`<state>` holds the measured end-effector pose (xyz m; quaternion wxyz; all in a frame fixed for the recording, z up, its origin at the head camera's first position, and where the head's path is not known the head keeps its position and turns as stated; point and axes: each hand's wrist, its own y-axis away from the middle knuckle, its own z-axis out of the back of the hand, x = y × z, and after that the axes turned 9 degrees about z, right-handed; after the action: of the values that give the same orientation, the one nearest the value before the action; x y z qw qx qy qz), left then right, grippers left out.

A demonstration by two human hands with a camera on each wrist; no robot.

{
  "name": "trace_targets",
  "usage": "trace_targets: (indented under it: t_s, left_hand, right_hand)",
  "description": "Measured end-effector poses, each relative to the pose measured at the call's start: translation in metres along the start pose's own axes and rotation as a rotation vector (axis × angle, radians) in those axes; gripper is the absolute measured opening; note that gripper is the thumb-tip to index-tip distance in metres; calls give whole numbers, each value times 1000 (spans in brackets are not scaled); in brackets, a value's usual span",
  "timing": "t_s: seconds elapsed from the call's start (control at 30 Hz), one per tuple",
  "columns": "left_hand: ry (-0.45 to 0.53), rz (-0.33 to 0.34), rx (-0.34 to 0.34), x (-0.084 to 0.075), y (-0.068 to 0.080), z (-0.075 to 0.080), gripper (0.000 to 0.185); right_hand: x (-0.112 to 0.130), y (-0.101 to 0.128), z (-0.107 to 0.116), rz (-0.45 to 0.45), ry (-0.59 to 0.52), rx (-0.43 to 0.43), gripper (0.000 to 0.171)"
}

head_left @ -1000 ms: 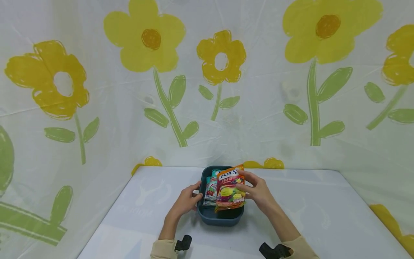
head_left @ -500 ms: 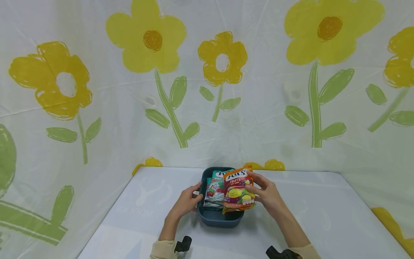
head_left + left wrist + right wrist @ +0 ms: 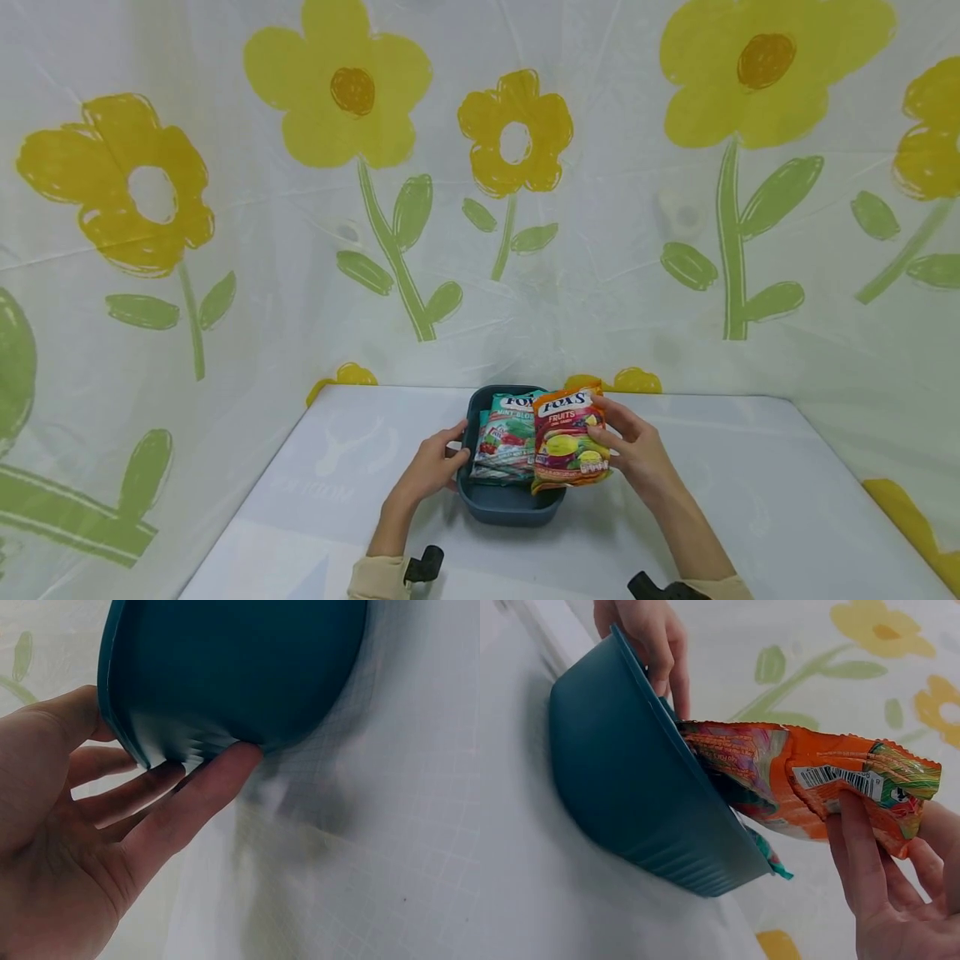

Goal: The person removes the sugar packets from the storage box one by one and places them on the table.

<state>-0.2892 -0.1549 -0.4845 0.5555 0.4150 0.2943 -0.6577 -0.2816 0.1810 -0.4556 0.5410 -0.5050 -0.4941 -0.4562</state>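
Observation:
A dark teal plastic tub (image 3: 501,503) (image 3: 232,675) (image 3: 622,795) stands on the white table. My left hand (image 3: 432,467) (image 3: 90,817) holds its left rim, thumb over the edge and fingers against the outer wall. My right hand (image 3: 633,446) (image 3: 885,877) grips an orange candy bag marked FRUITS (image 3: 566,437) (image 3: 810,780), lifted over the tub's right rim with its lower end still touching the rim. A green mint candy bag (image 3: 512,417) and a red-and-white bag (image 3: 497,454) lie inside the tub.
The white table (image 3: 750,500) runs to a flower-printed backdrop (image 3: 525,208) behind and at both sides. Bare table surface lies left and right of the tub. Wrist camera mounts (image 3: 423,567) show at the bottom edge.
My right hand has carried the orange bag to the right, from over the tub's middle to its right rim, uncovering the green and red bags. The left hand has stayed on the rim.

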Motion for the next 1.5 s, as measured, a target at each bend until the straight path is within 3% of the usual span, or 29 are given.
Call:
trace_targets:
  t_s: [1.17,1.5]
  left_hand:
    - [-7,3,-15,1,0,0,56]
    - [-8,-2,-3,2,-2,0,55]
  right_hand:
    - [4,-4,51,-4,-179,-111,62]
    - [-8,-6,60,-33,-224,-133,62]
